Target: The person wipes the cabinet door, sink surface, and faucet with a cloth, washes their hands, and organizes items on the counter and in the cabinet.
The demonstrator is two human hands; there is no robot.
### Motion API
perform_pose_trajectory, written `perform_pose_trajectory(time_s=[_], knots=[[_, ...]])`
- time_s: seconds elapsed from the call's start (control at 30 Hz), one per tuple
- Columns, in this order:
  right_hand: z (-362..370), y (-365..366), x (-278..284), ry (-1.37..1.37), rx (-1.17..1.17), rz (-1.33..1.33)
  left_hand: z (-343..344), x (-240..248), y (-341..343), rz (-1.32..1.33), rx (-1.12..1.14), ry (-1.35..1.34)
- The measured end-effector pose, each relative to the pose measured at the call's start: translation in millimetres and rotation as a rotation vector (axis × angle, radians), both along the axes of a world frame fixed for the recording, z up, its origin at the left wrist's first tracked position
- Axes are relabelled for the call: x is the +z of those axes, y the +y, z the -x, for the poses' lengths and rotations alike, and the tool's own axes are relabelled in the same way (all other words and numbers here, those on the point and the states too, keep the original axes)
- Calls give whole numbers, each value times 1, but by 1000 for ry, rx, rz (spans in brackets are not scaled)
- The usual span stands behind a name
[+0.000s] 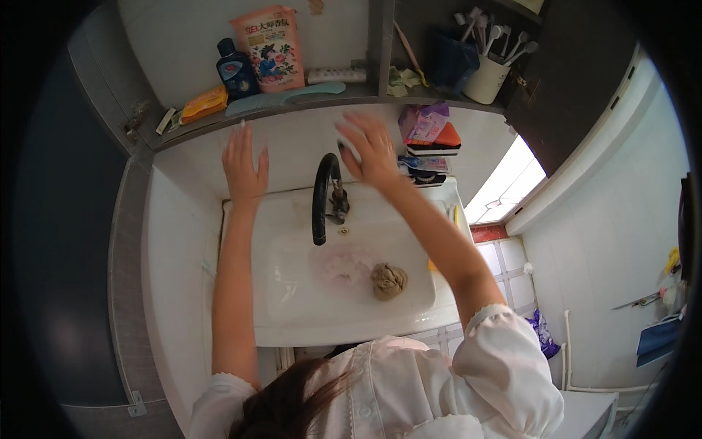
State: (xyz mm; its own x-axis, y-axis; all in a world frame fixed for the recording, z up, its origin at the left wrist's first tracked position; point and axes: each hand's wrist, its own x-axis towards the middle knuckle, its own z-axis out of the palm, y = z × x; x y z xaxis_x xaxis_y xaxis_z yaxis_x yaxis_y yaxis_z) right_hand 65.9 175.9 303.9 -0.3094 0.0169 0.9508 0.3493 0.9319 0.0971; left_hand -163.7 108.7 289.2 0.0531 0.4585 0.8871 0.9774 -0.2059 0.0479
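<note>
My left hand (245, 162) is raised over the back left of the white sink (281, 311), fingers stretched out and holding nothing. Its fingertips come up just below the shelf edge in the picture. To the right of the black curved faucet (322, 192), my right hand (369, 150) is also empty, with fingers apart and slightly blurred. A bunched, wet-looking brown cloth (389, 281) lies in the basin on the right, beside a patch of whitish, foamy water (344, 265). Neither hand touches the cloth.
On the shelf (358, 93) stand a dark blue bottle (238, 69), a pink pouch (269, 50), an orange packet (205, 104) and a pale blue comb-like strip (285, 99). Toothbrushes fill a white cup (486, 79). A purple packet (425, 123) sits behind the sink, below an open cabinet door (578, 88).
</note>
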Motion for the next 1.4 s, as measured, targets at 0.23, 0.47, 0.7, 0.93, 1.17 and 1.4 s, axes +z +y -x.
perform_pose_trajectory(time_s=[0.23, 0.47, 0.7, 0.93, 1.17, 1.4], knots=[[-66, -95, -209, -176, -104, 851, -53, -179, -83, 473, -49, -259], [-66, -129, -278, -525, -77, 1241, -52, -259, -155, 755, 49, -326], [-3, -122, -255, -474, 175, 1321, -38, -243, -184, 490, 260, -535], [47, -105, -254, -476, 190, 1396, 15, -239, -222, 112, 739, -425], [46, -87, -253, -354, 215, 1419, 41, -221, -227, 413, 648, -427], [27, -106, -248, -526, 90, 1649, 64, -212, -222, 498, 748, -406]])
